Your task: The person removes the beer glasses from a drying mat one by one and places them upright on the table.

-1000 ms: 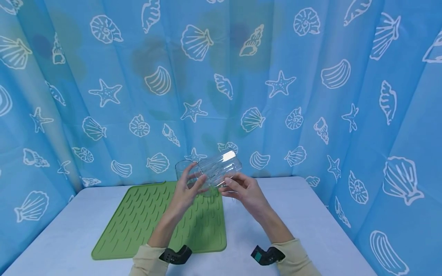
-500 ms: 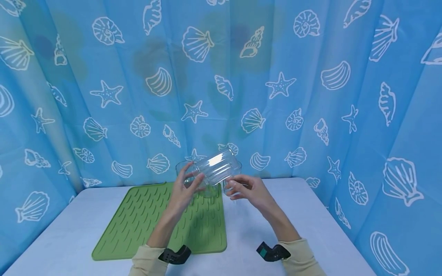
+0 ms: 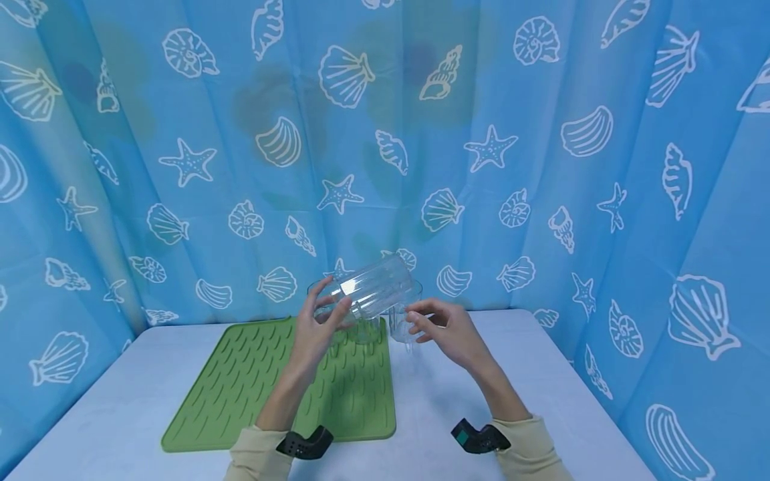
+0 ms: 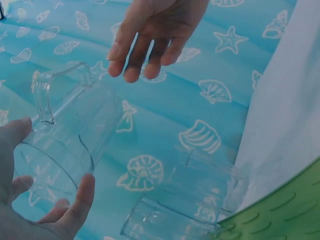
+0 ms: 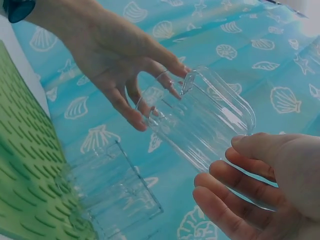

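From the head, grips a clear mug [image 3: 379, 287] near its rim with the left hand [image 3: 311, 331], thumb and fingers bent round it, and holds it tilted in the air over the back of a green mat [image 3: 240, 381], before a blue curtain [image 3: 385, 113]. Holds the right hand [image 3: 450, 332] near the mug's other end — fingers loosely bent, pinching nothing — and partly hides other clear glasses [image 3: 400, 326] behind. From the left wrist, supports the mug between spread thumb and fingers, handle [image 4: 44, 102] on the upper side, and hangs the right hand relaxed, well apart from it. From the right wrist, overlaps the mug's base with the right thumb tip, in line of sight only.
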`<state>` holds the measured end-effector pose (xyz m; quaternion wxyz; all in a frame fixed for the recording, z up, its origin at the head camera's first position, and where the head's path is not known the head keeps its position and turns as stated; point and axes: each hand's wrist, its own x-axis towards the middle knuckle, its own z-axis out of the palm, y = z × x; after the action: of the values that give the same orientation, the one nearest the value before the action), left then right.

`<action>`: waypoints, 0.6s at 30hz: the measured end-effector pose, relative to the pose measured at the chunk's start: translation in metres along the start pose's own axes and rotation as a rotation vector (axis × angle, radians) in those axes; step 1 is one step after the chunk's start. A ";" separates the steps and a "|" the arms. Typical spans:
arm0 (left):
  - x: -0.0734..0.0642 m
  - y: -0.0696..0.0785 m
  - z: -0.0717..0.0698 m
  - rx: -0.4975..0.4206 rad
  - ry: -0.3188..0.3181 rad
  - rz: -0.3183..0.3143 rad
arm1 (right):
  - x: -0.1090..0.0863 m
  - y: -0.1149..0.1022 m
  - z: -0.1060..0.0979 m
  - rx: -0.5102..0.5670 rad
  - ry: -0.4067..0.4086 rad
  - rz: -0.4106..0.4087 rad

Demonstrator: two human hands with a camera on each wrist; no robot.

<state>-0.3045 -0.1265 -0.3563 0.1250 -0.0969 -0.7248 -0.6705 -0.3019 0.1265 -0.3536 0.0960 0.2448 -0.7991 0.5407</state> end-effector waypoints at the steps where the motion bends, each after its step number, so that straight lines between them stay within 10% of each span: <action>1: 0.000 0.000 0.000 0.004 0.003 -0.001 | 0.000 0.000 0.000 -0.012 0.006 -0.004; 18: 0.003 0.000 0.003 0.153 0.035 -0.005 | -0.002 -0.007 0.006 -0.170 0.074 -0.063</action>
<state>-0.3074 -0.1239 -0.3555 0.1431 -0.0737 -0.7719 -0.6150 -0.2957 0.1195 -0.3508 0.1630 0.2406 -0.8299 0.4762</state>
